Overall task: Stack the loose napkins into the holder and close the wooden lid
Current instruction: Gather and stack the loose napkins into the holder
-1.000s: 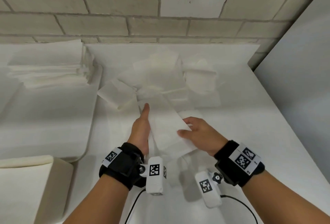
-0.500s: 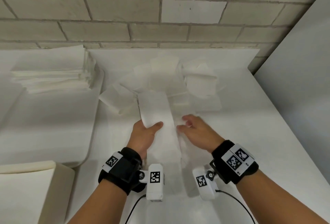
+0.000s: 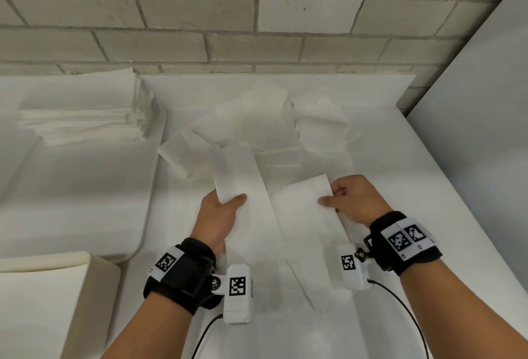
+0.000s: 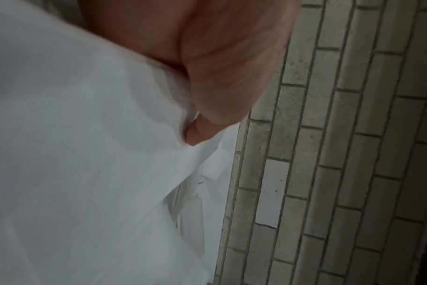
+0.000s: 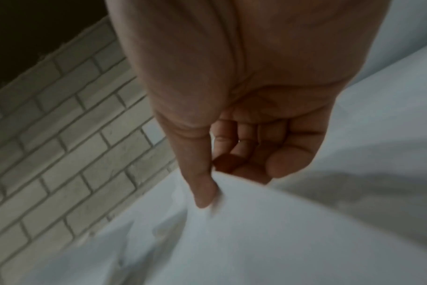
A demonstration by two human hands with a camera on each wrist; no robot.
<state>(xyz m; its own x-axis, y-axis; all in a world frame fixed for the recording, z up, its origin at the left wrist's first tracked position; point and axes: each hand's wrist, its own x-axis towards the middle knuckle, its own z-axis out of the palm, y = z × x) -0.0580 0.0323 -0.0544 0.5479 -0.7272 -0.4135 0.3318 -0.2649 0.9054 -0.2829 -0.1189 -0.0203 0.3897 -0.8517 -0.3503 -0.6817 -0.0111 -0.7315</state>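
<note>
Fingers (image 3: 340, 187) pinching napkins (image 3: 303, 204), palms inward.

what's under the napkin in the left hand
The left hand grips a long napkin by its near part. Its far end overlaps the loose napkin pile on the white table. Whatever lies directly beneath it is covered.

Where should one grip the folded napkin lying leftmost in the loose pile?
Judging by its pose, pinch the leftmost folded napkin at its near-left short edge, coming from the left. That end juts free onto the bare table, while its right end seems tucked among the other loose napkins.
</note>
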